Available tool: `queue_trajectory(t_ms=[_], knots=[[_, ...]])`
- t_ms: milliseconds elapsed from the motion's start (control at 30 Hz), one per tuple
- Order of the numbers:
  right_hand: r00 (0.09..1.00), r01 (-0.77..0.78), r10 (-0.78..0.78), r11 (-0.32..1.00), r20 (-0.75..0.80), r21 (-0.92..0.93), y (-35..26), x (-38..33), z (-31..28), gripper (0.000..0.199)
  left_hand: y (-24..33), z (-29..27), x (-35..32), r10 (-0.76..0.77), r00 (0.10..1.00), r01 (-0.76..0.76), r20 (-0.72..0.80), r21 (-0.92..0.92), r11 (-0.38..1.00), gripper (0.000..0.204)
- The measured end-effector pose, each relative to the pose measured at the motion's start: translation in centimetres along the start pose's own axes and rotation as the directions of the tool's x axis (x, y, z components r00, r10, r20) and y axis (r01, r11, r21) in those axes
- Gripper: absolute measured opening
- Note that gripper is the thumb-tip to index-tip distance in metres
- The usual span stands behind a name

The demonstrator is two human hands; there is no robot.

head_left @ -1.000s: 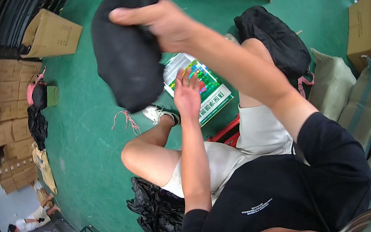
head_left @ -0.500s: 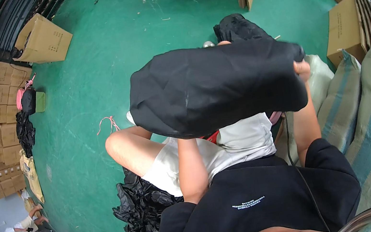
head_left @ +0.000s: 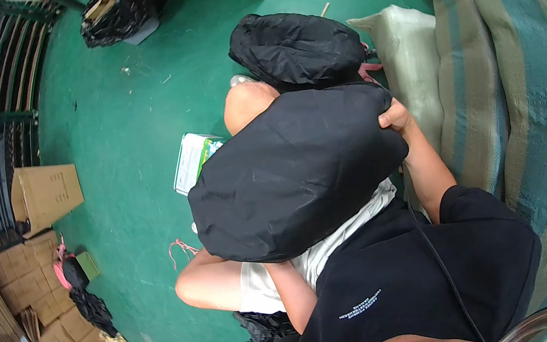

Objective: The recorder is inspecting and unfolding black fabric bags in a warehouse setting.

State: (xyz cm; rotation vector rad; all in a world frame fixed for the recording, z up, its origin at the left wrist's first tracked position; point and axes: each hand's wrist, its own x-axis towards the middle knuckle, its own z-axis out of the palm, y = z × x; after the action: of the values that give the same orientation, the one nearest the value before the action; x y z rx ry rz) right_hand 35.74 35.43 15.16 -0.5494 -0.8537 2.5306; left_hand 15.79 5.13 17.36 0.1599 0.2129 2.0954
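The right hand (head_left: pixel 394 116) grips one end of the large, oblong black fabric bundle (head_left: pixel 295 174); the left hand's grip, hidden underneath, cannot be told. Supporting both ends should steady it.

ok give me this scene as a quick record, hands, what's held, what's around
held: large black bundle, over the lap
right hand: gripping the bundle's right end
left hand: hidden by the bundle
beyond: second black bundle
person's right: woven sacks
person's left: cardboard box, pink string
floor: green
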Motion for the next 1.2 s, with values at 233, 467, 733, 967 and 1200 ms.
queue_trajectory(t_ms=[233,467,733,967,1200], knots=[[0.999,0.045,-0.04,0.985,-0.036,0.166,0.5,0.6,-1.4,0.054,2.4,1.6,4.5,-0.074,0.997,0.079,-0.036,0.173,0.982,0.051],[0.916,0.308,-0.238,0.933,-0.322,0.186,-6.8,6.3,-3.6,0.032,5.9,1.0,20.9,-0.096,0.993,0.112,-0.066,0.308,0.945,0.054],[0.906,0.391,-0.347,0.905,-0.241,0.167,-12.3,12.0,-13.3,0.036,2.0,-4.4,42.9,-0.014,0.873,0.293,-0.487,0.501,0.814,0.048],[0.626,-0.258,0.001,0.944,-0.78,-0.205,2.6,23.2,-27.6,0.062,-3.3,-29.2,47.5,-0.192,0.459,0.788,-0.867,0.297,0.54,0.043],[0.503,-0.291,-0.008,0.94,-0.864,-0.177,3.3,22.3,-31.6,0.045,-3.3,-34.6,46.5,-0.236,0.568,0.672,-0.788,0.279,0.686,0.048]])
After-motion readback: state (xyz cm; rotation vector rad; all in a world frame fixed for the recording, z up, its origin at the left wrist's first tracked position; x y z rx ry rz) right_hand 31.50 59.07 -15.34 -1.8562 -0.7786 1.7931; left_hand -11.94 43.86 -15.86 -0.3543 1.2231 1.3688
